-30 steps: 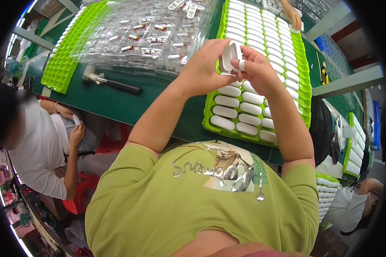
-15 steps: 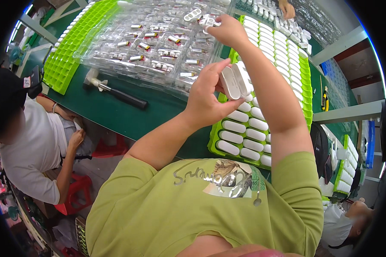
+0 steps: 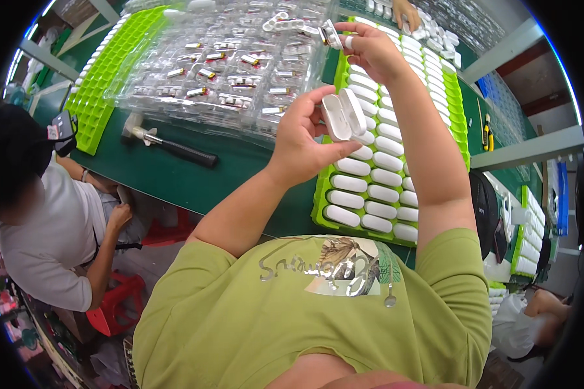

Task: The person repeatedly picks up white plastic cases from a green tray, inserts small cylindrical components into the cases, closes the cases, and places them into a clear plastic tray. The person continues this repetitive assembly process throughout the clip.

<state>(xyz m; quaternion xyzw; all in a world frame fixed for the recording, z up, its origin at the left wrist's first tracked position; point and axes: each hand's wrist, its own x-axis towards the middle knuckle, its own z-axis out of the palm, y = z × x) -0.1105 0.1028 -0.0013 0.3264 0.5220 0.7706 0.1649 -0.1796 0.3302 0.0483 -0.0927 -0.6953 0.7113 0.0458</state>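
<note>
the person's left hand is closed around a white case, thumb along its lower end and fingers behind it. the case is smooth, glossy plastic, a long shape with rounded ends, made of 2 hollow halves that stand spread apart like a shell. it is held up over the near part of a bright green tray, whose thin moulded wall is ribbed; white oblong pieces, smooth and round-ended like pills, lie in its rows. the right hand, with a white band around 1 finger, pinches a small white insert at its fingertips; the insert is bumpy, with darker bits along its side, and is well apart from the case. to the left, crinkled, see-through plastic trays hold small parts with silver and yellow surfaces. a hammer with a ridged black handle lies on the flat, dark green table.

1 second ago both hands met at the case; 0.5 seconds ago the right hand was reaching among loose white pieces on the see-through trays. now it has come away from them with the insert, while the case remains open in the left hand.
</note>
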